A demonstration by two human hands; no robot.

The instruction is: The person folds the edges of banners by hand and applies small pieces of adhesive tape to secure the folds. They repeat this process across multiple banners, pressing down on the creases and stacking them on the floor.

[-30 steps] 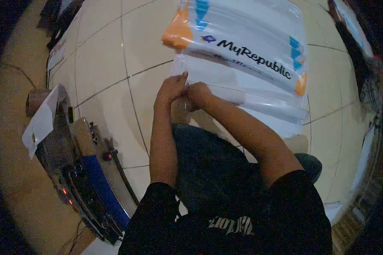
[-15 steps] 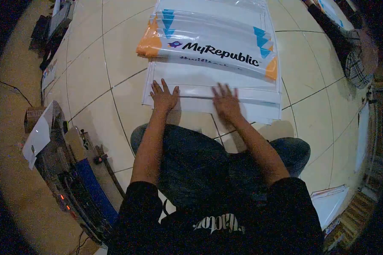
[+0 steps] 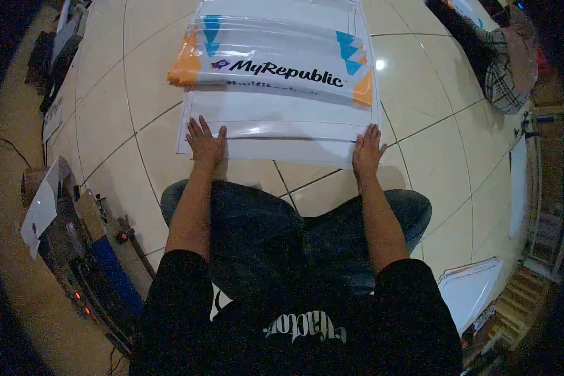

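Observation:
A white vinyl banner lies on the tiled floor before my crossed legs, its near edge folded over in a strip. Farther up, a gathered printed part reads "MyRepublic", with orange corners and blue triangles. My left hand rests flat on the near left corner of the banner, fingers spread. At the near right corner, my right hand presses down with its fingers stretched forward. Neither hand grips anything.
A dark machine with red lights and a blue panel stands at the left. White sheets lie at the lower right. Another person's checkered clothing shows at the upper right. A thin cable runs along the far left.
My right hand has slid right, from the middle of the near edge to its right corner. My left hand stays at the left corner. The whole view has shifted slightly.

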